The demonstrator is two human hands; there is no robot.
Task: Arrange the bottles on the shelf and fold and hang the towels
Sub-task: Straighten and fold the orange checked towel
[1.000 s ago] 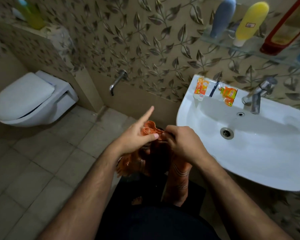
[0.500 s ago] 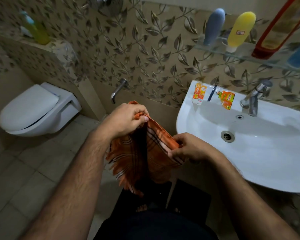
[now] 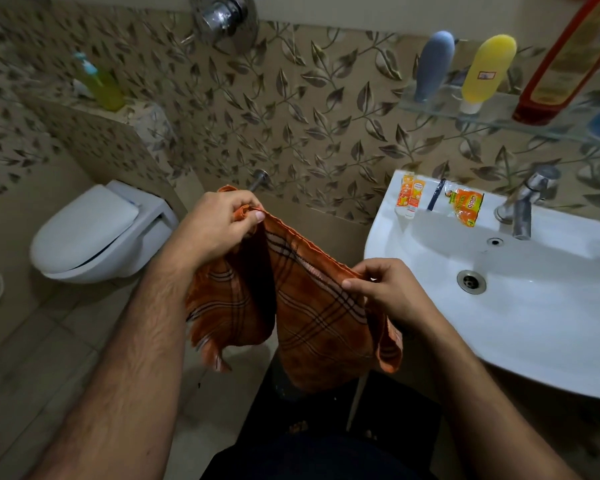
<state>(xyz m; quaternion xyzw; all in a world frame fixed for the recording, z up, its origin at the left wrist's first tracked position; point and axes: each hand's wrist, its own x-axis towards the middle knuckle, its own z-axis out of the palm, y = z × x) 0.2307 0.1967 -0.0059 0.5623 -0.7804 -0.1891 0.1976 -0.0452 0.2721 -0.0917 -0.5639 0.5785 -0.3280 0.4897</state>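
Both grips clamp our orange plaid towel by its top edge, left hand higher and farther out, right hand nearer the washbasin, cloth hanging between.

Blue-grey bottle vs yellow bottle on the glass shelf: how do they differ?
Colour: the blue-grey bottle is a muted slate blue all over; the yellow bottle is bright yellow with a white cap. Label: the yellow bottle carries a small label on its front; the blue-grey bottle shows none. Position: the blue-grey bottle stands left of the yellow bottle. Shared: both stand cap-down with rounded tops on the glass shelf.
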